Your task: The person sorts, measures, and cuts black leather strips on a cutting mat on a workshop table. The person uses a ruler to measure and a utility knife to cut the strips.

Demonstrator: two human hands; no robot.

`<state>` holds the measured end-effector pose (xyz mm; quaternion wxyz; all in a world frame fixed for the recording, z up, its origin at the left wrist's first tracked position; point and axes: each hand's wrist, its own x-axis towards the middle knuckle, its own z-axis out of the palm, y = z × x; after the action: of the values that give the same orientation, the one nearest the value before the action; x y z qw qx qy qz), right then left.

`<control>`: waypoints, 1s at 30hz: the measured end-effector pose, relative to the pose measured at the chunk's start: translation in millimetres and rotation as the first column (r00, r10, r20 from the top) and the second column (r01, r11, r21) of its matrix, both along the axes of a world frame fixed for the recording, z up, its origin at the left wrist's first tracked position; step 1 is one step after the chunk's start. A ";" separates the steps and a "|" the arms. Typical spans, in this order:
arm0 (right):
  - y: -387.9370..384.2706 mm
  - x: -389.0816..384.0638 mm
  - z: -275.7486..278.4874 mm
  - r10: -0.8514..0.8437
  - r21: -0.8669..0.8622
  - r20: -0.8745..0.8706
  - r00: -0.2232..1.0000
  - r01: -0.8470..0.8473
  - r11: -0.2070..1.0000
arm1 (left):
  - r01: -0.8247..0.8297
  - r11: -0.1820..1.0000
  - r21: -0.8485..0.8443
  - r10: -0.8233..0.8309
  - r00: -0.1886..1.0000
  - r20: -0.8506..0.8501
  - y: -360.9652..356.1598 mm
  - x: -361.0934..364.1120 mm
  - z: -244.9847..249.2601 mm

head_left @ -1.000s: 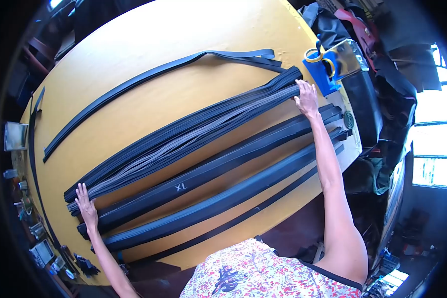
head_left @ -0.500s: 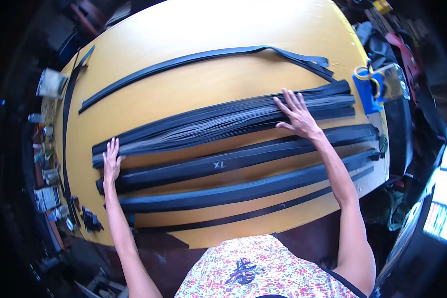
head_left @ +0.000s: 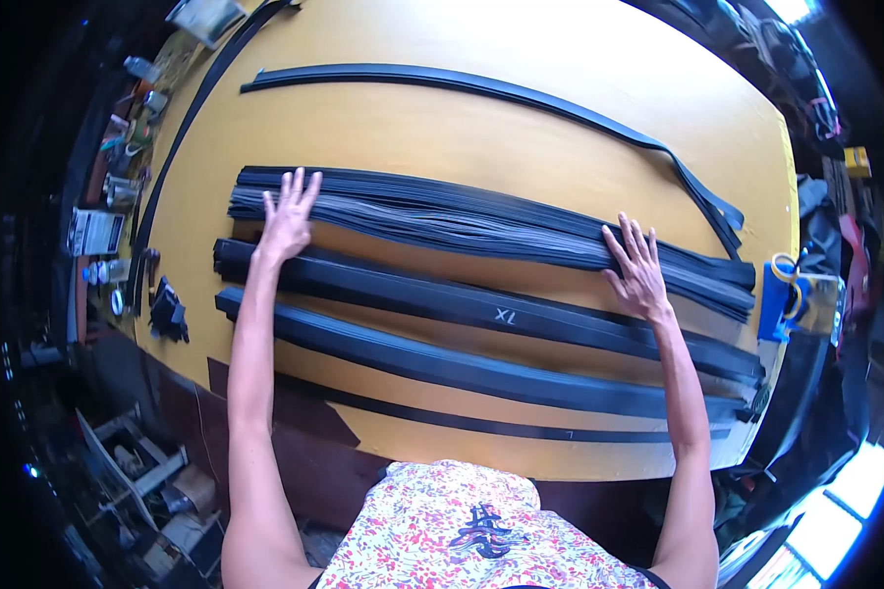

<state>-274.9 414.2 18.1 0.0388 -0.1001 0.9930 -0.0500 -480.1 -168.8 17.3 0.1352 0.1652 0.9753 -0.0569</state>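
and here we are, the loose black strips (head_left: 442, 218) fanned across the yellow surface (head_left: 413, 128), just beyond the chalk-marked bundle (head_left: 413, 292)! my left hand (head_left: 287, 228), open, fingers spread, is on them beyond the bundle's left part; my right hand (head_left: 640, 277), open too, reaches over its right part, and yellow-handled scissors (head_left: 801, 287) sit past its right end.

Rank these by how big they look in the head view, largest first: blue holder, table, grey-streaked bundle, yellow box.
1. Table
2. Grey-streaked bundle
3. Blue holder
4. Yellow box
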 end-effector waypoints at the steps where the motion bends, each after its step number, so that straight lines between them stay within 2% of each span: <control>1: 0.5 -2.3 -0.2 0.001 -0.006 -0.008 1.000 -0.001 1.000 | 0.057 0.995 0.076 -0.056 0.998 -0.010 20.8 13.6 7.8; 2: 0.5 -3.7 -0.8 -0.001 -0.014 -0.016 1.000 0.001 1.000 | 0.172 0.953 0.251 -0.169 0.985 -0.032 43.4 26.7 15.8; 3: -0.2 -4.4 -1.0 -0.009 -0.010 -0.020 1.000 0.009 1.000 | 0.261 0.924 0.278 -0.259 0.965 -0.044 67.7 36.0 19.9; 4: 0.7 -4.1 -2.7 -0.004 -0.008 -0.042 0.999 0.003 1.000 | 0.392 0.857 0.334 -0.368 0.920 -0.136 87.7 44.2 11.8; 6: 2.0 -4.7 -3.4 -0.004 -0.026 -0.029 1.000 0.003 1.000 | 0.560 0.748 0.358 -0.518 0.828 -0.214 127.4 51.3 -1.0; 7: 1.9 -4.7 -3.6 0.007 -0.022 -0.030 1.000 -0.008 1.000 | 0.602 0.728 0.329 -0.587 0.795 -0.154 142.0 48.1 -3.2; 8: 2.4 -4.2 -4.5 0.005 -0.020 -0.032 0.999 -0.006 1.000 | 0.662 0.712 0.235 -0.631 0.750 -0.201 151.2 40.9 -12.3; 12: -4.4 -5.5 -9.2 -0.017 -0.034 -0.071 0.997 0.015 0.999 | 0.680 0.698 0.223 -0.633 0.732 -0.251 157.2 9.2 -27.5; 14: -36.0 -16.5 -3.7 0.026 -0.007 -0.087 0.996 -0.027 1.000 | 0.679 0.681 0.274 -0.656 0.732 -0.184 159.2 6.2 -26.8; 17: -81.6 -43.1 -3.7 0.050 0.014 -0.105 0.993 -0.049 0.999 | 0.692 0.681 0.240 -0.660 0.722 -0.209 160.7 6.2 -28.0; 20: -80.7 -61.5 -9.1 0.086 -0.005 -0.030 0.996 -0.086 0.996 | 0.700 0.659 0.275 -0.658 0.713 -0.241 160.5 2.2 -27.1; 22: -78.7 -65.8 -13.3 0.064 0.016 -0.046 0.997 -0.063 0.998 | 0.697 0.647 0.310 -0.648 0.716 -0.259 162.6 -4.3 -26.0; 27: -82.4 -65.3 -8.6 0.052 -0.015 -0.049 0.997 -0.053 0.998 | 0.696 0.654 0.298 -0.614 0.718 -0.327 158.9 1.1 -35.0; 30: -82.5 -64.5 -9.0 0.034 -0.017 -0.036 0.999 -0.035 0.999 | 0.694 0.675 0.252 -0.590 0.712 -0.381 124.8 12.7 -28.1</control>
<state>-339.4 331.7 9.1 0.0210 -0.1185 0.9911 -0.0565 -467.3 -43.9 -10.8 -0.0615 0.5135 0.8534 0.0657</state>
